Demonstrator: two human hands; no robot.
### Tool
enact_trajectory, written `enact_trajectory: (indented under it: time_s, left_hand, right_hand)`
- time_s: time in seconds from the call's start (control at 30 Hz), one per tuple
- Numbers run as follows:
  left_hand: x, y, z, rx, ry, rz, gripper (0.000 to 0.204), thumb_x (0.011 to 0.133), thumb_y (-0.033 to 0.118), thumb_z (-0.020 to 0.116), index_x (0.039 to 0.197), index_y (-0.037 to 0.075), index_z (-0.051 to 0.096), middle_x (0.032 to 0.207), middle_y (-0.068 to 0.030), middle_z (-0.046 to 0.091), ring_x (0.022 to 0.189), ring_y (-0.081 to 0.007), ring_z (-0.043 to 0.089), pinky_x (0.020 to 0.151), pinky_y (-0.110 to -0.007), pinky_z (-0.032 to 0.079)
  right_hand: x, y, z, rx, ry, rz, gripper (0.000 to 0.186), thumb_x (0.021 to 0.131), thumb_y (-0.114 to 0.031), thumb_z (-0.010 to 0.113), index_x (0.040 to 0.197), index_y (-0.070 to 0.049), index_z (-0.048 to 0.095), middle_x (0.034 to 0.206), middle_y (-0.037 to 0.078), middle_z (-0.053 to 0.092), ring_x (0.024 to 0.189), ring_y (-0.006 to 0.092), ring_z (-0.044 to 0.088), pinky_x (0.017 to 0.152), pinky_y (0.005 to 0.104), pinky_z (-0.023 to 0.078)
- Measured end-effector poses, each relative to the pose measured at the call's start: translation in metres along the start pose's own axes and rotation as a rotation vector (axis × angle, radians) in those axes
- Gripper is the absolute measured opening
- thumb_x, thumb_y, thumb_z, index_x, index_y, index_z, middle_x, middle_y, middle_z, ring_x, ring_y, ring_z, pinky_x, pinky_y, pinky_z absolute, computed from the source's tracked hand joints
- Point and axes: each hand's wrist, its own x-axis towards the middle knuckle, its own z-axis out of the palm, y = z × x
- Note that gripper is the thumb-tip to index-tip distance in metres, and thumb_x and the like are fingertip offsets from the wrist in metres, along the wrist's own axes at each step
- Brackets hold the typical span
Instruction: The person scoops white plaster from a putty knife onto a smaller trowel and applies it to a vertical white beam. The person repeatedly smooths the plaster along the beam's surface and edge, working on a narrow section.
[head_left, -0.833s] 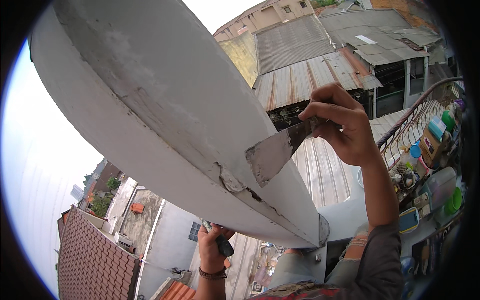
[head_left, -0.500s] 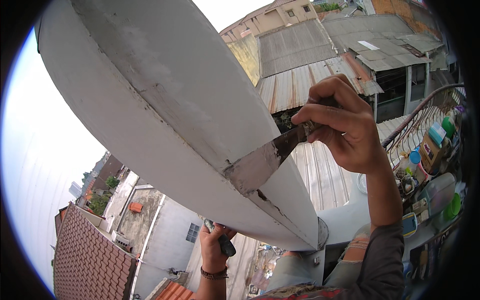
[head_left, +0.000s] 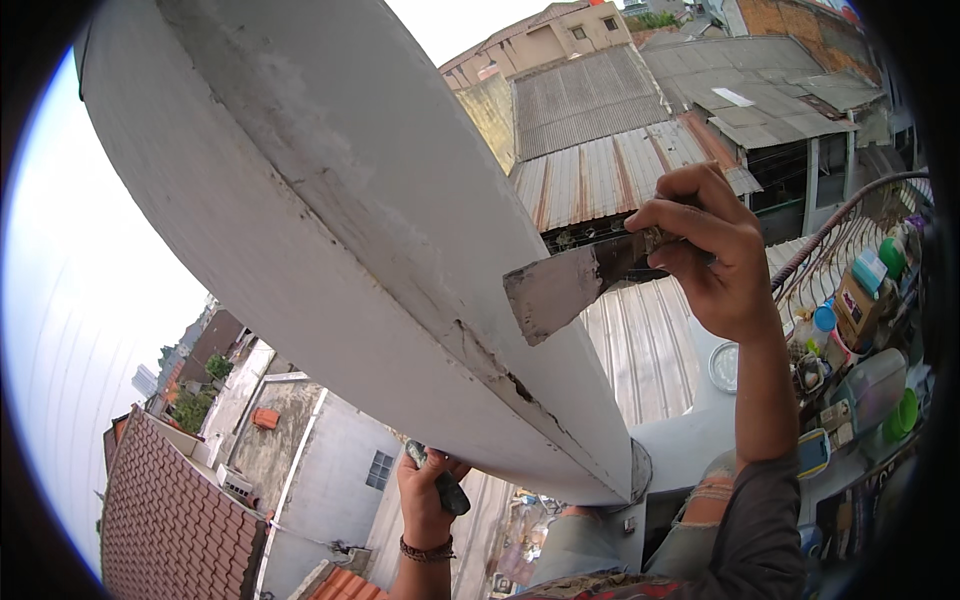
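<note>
My right hand [head_left: 715,255] is closed around the short handle of a putty knife [head_left: 555,290]. Its wide blade, smeared with pale grey filler, hangs in front of the white beam [head_left: 310,290], apart from the beam's ridged edge as far as I can see. Along that edge runs a rough crack [head_left: 518,388] with a dark hole and bare patches. Low down, below the beam's underside, my left hand [head_left: 425,505] grips a tool with a dark, worn handle [head_left: 452,493]; its other end is hidden behind the beam.
Beneath the beam's lower end are my knees and a white ledge [head_left: 680,435] with a round white lid [head_left: 723,367]. At right, a curved metal railing [head_left: 840,222] borders a cluttered spot with a green bowl [head_left: 903,415] and boxes. Tiled roofs [head_left: 175,510] lie far below at left.
The putty knife has come off the cracked edge and moved up and right with my right hand. My left hand stays nearly where it was.
</note>
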Motion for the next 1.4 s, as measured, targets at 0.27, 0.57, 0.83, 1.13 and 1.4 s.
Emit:
enact_trajectory:
  time_s: [0.27, 0.57, 0.83, 1.13, 1.4]
  left_hand:
    - [-0.002, -0.005, -0.002, -0.007, 0.001, 0.013, 0.043, 0.095, 0.022, 0.064, 0.125, -0.003, 0.047, 0.112, -0.0170, 0.062, 0.101, -0.0354, 0.067, 0.087, -0.047, 0.058]
    - [-0.003, -0.002, 0.005, 0.048, 0.016, 0.009, 0.040, 0.096, 0.023, 0.063, 0.122, -0.003, 0.048, 0.111, -0.0163, 0.062, 0.098, -0.0315, 0.068, 0.087, -0.044, 0.058]
    - [-0.005, 0.001, 0.009, 0.025, 0.031, 0.013, 0.036, 0.096, 0.023, 0.063, 0.119, -0.002, 0.051, 0.109, -0.0132, 0.062, 0.095, -0.0289, 0.069, 0.085, -0.043, 0.059]
    - [-0.004, -0.009, 0.002, -0.008, -0.007, 0.049, 0.038, 0.097, 0.025, 0.063, 0.120, -0.002, 0.050, 0.109, -0.0125, 0.062, 0.099, -0.0292, 0.068, 0.087, -0.045, 0.059]
    - [-0.001, -0.011, 0.004, 0.001, -0.008, 0.057, 0.038, 0.096, 0.027, 0.064, 0.119, -0.001, 0.051, 0.108, -0.0119, 0.063, 0.095, -0.0282, 0.069, 0.084, -0.043, 0.059]
  right_hand:
    - [-0.004, 0.013, 0.051, 0.545, -0.072, 0.066, 0.029, 0.080, 0.004, 0.072, 0.107, -0.005, 0.072, 0.100, 0.006, 0.058, 0.095, 0.0183, 0.059, 0.074, 0.0275, 0.052]
    - [0.012, 0.022, 0.081, 0.576, -0.139, 0.026, 0.035, 0.078, 0.006, 0.073, 0.111, -0.008, 0.072, 0.101, 0.006, 0.060, 0.094, 0.0203, 0.059, 0.080, 0.0337, 0.053]
    - [0.009, 0.047, 0.055, 0.289, -0.090, 0.041, 0.033, 0.080, 0.005, 0.072, 0.110, -0.008, 0.072, 0.096, 0.005, 0.061, 0.090, 0.0213, 0.060, 0.078, 0.0344, 0.053]
    - [-0.018, -0.060, -0.005, -0.057, 0.017, 0.107, 0.031, 0.078, -0.023, 0.077, 0.103, -0.004, 0.074, 0.084, 0.008, 0.060, 0.076, 0.0225, 0.056, 0.069, 0.0323, 0.043]
    - [-0.015, -0.093, -0.019, -0.223, 0.105, 0.160, 0.030, 0.078, -0.009, 0.075, 0.107, -0.002, 0.072, 0.090, 0.010, 0.059, 0.078, 0.0231, 0.055, 0.066, 0.0321, 0.046]
